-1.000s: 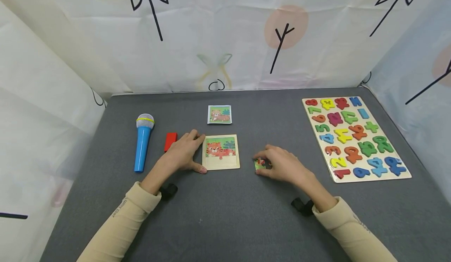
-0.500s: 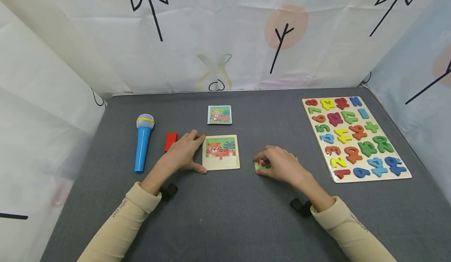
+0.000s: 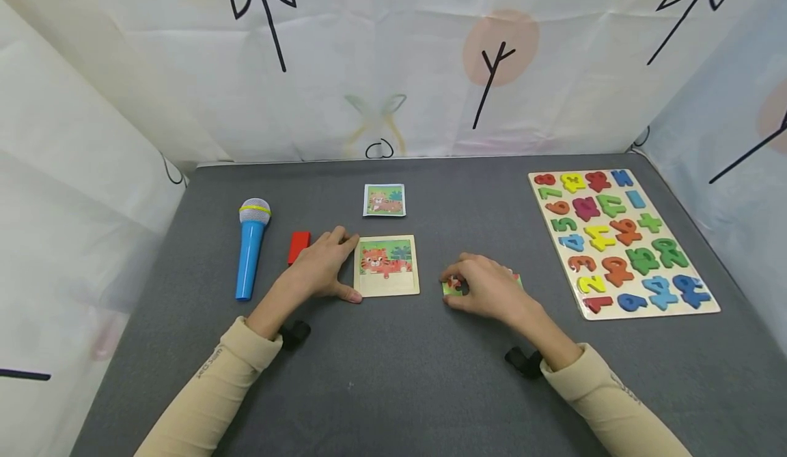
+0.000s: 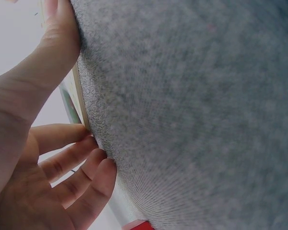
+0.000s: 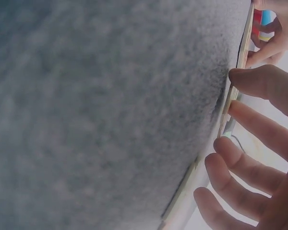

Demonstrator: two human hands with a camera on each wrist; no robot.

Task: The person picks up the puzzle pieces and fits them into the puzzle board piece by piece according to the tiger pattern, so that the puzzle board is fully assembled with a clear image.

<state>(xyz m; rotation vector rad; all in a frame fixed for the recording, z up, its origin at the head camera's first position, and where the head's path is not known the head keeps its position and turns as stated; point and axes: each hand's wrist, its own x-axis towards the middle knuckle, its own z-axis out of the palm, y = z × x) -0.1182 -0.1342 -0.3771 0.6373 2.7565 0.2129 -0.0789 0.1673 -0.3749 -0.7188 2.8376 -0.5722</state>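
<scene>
A square wooden puzzle board [image 3: 386,285] lies mid-table, its upper part filled with pieces of a red tiger picture and its lower strip bare wood. My left hand [image 3: 324,266] rests against the board's left edge, with thumb and index finger spread along it; the left wrist view shows the loosely bent fingers [image 4: 93,170] touching there. To the right of the board, my right hand [image 3: 488,286] pinches a small green and red puzzle piece [image 3: 451,287] between thumb and index finger, low at the tabletop. Another puzzle piece [image 3: 518,279] peeks out behind that hand, mostly hidden.
Behind the board lies a small tiger picture card [image 3: 384,201]. A blue toy microphone [image 3: 249,259] and a red block [image 3: 298,245] are on the left. A number puzzle board [image 3: 621,245] with colourful pieces occupies the right side of the grey table [image 3: 393,382].
My right hand has shifted very slightly left with its piece, and more of the other piece shows behind it. The left hand and the puzzle board stay in place.
</scene>
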